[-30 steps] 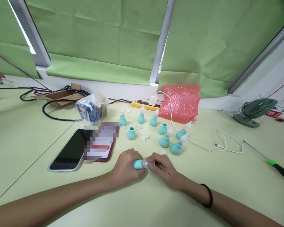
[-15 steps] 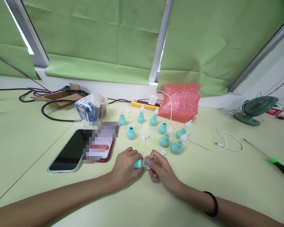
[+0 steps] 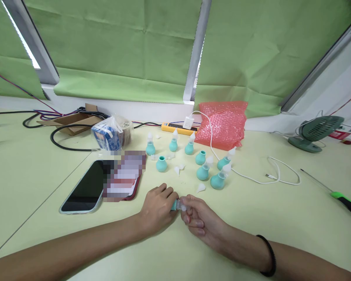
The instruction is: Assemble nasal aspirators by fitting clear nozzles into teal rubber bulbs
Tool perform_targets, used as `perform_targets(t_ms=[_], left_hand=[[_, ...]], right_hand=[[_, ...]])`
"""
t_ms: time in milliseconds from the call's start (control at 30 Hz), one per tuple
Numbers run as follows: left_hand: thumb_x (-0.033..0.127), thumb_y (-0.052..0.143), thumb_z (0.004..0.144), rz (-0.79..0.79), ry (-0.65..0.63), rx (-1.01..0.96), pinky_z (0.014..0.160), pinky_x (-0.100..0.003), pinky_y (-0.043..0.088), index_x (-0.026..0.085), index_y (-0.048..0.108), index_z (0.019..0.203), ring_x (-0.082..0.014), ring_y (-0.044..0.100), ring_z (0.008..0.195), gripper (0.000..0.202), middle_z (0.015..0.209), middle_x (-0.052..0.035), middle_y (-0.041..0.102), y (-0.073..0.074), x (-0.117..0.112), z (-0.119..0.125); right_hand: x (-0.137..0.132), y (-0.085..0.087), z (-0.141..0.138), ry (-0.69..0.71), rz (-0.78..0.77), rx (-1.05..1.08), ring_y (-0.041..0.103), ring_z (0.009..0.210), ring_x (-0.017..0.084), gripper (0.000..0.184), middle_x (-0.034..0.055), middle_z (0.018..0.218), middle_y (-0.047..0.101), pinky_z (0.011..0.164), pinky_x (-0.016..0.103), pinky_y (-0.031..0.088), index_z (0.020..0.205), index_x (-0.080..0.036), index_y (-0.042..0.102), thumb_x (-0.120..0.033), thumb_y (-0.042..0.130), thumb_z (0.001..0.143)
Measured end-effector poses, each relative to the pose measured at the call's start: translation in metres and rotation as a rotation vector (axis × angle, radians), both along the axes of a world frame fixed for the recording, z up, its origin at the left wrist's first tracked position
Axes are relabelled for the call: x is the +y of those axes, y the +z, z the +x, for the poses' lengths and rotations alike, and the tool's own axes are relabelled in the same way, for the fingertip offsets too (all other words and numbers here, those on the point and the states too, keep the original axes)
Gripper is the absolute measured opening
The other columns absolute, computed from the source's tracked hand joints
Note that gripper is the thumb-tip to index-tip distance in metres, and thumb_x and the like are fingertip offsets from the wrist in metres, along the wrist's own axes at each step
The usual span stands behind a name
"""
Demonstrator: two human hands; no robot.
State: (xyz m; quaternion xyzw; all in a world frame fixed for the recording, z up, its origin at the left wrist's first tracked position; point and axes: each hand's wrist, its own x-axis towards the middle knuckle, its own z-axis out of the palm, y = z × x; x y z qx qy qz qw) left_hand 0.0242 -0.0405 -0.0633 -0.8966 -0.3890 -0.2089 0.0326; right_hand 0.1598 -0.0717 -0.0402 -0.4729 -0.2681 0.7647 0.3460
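My left hand (image 3: 158, 206) is wrapped round a teal squeeze bulb (image 3: 173, 205) of a nasal aspirator, lying sideways, most of it hidden by the fingers. From its neck a clear plastic nozzle (image 3: 179, 205) points right. My right hand (image 3: 207, 220) pinches the far end of this nozzle between thumb and forefinger, the other fingers curled. Just beyond the hands lies a loose white tip (image 3: 201, 188). Several assembled aspirators, such as one (image 3: 218, 180) at the right, stand on the table. Two bare bulbs, one at the left (image 3: 161, 164) and one farther back (image 3: 200, 157), stand open-necked.
Two phones, one dark (image 3: 89, 187) and one in a red case (image 3: 137, 186), lie left. Behind are a bagged blue packet (image 3: 107, 136), a yellow power strip (image 3: 171, 128) and red bubble wrap (image 3: 222, 125). A white cable (image 3: 251, 178), screwdriver (image 3: 346, 205) and green fan (image 3: 318, 128) are right.
My right hand has shifted slightly right and rolled, showing more of its curled fingers. More of the clear nozzle shows, and less of the bulb. The loose white tip is more fully in view.
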Motion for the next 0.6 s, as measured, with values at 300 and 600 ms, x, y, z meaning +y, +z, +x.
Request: perform_targets(t_ms=[300,600], left_hand=[[0.02,0.056,0.062,-0.327,-0.061,-0.351,0.047,-0.021,0.037,0.014,0.055,0.058,-0.0121,0.051,0.049,0.008,0.053,-0.001,0.056,0.006,0.0,-0.001],[0.016,0.052,0.063,-0.359,-0.2,-0.277,0.053,-0.023,0.042,0.014,0.058,0.06,-0.015,0.057,0.056,0.007,0.06,-0.0021,0.061,0.005,-0.004,0.005]], right_hand=[[0.021,-0.009,0.012,-0.017,0.784,-0.374,0.037,0.037,0.005,0.031,-0.0062,0.047,0.043,0.038,0.018,0.03,0.068,-0.017,0.044,-0.047,0.045,0.077],[0.008,-0.007,0.003,0.119,0.914,-0.259,0.045,0.105,0.02,0.034,0.0062,0.106,0.053,0.091,0.035,0.033,0.096,-0.02,0.055,-0.043,0.033,0.085]])
